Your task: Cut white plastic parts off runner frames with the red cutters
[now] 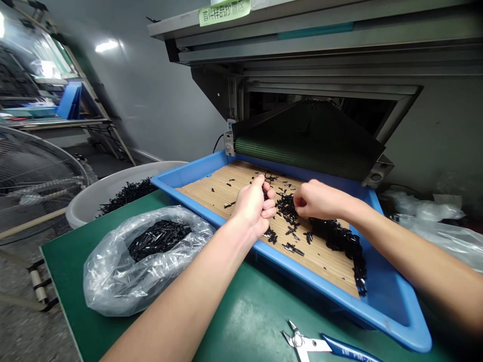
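Observation:
My left hand (253, 203) is closed, palm turned up, over the cardboard (211, 188) that lines a blue tray (302, 274). Dark bits show between its thumb and curled fingers, looking like small black plastic parts. To the right, my right hand (320, 199) is closed with its fingertips pointing down at a pile of small black parts (287, 208); what it pinches, if anything, is hidden. More black parts (339, 236) lie heaped along the tray's right side, and a few are scattered singly across the cardboard.
A clear plastic bag (113, 271) of black parts stands on the green table (234, 322). Blue-handled nippers (302, 344) lie at the front. Behind the tray, a green conveyor belt (294, 156) slopes down. A white tub (81, 201) and a fan (33, 171) are at left.

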{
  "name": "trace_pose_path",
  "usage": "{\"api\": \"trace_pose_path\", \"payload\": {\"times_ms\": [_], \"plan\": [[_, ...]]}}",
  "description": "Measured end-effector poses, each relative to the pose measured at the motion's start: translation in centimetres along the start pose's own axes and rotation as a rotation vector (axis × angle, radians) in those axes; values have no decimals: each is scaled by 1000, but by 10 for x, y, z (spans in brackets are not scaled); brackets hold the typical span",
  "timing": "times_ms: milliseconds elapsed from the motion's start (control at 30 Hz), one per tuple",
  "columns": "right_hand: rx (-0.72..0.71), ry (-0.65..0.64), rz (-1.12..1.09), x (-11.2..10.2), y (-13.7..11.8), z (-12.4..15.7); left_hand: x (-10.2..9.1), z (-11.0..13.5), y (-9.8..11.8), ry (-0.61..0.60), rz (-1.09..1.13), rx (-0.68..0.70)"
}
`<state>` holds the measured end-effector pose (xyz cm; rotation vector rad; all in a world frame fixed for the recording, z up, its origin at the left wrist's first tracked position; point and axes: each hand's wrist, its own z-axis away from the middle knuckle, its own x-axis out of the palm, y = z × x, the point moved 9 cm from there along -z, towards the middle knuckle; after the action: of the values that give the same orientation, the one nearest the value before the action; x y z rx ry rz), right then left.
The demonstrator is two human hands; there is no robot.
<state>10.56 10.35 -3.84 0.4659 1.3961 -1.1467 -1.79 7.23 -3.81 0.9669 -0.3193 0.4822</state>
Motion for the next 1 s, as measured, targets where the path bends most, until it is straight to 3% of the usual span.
{"api": "trace_pose_path", "payload": {"times_ms": [133,200,267,400,600,700,800,1000], "plan": [[-169,476,-421,-44,-24,12,2,-1,-10,-38,-35,-86],[-242,576,-590,-52,-27,17,2,-2,-11,-34,-40,-91],[-186,525,-499,-45,-23,12,-1,-3,-6,-4,-26,-45],[10,301,-51,-19,0,-5,-5,-3,0,35,-3,15],[-109,90,26,14,-7,-18,-6,-2,0,28,-1,29],[-104,6,33,21,-4,-16,-5,-2,1,19,3,39],[-84,-27,30,17,2,-13,-5,-2,1,21,2,43],[-98,69,23,14,-3,-20,-4,-1,2,21,-7,48]]}}
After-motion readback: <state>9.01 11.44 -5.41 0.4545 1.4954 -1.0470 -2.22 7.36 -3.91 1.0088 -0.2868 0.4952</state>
